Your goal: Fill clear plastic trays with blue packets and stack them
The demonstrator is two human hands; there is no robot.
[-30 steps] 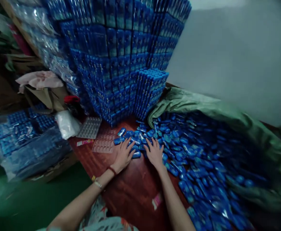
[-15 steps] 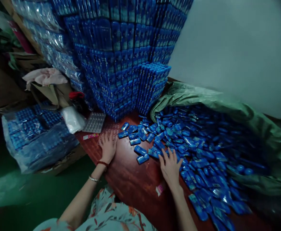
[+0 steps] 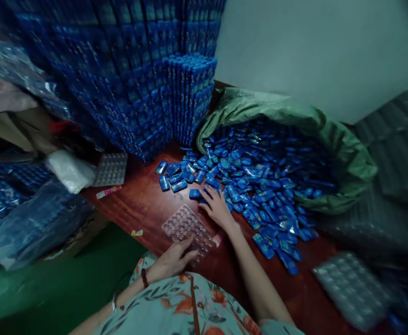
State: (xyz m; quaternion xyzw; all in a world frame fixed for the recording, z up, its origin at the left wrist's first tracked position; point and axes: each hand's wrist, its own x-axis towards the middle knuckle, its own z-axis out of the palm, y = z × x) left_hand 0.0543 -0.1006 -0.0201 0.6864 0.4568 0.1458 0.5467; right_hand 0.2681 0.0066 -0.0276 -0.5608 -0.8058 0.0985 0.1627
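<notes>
A clear plastic blister tray (image 3: 187, 228) lies on the dark red table (image 3: 144, 204) close to my body. My left hand (image 3: 172, 260) holds the tray's near edge. My right hand (image 3: 217, 208) rests with spread fingers on small blue packets (image 3: 256, 186) at the near edge of a big loose pile. The pile spills out of an open green sack (image 3: 343, 153) onto the table. Whether my right hand grips a packet is hidden under the fingers.
A tall wall of stacked blue packs (image 3: 148, 74) stands at the back left. Another blister tray (image 3: 111, 169) and a white bag (image 3: 69, 170) lie left of it. Wrapped blue bundles (image 3: 18, 209) sit at far left. More trays (image 3: 350, 288) lie at the lower right.
My left hand left the far trays and pulled a blister tray toward my body. My right hand shifted along the pile's near edge. The camera view swung right.
</notes>
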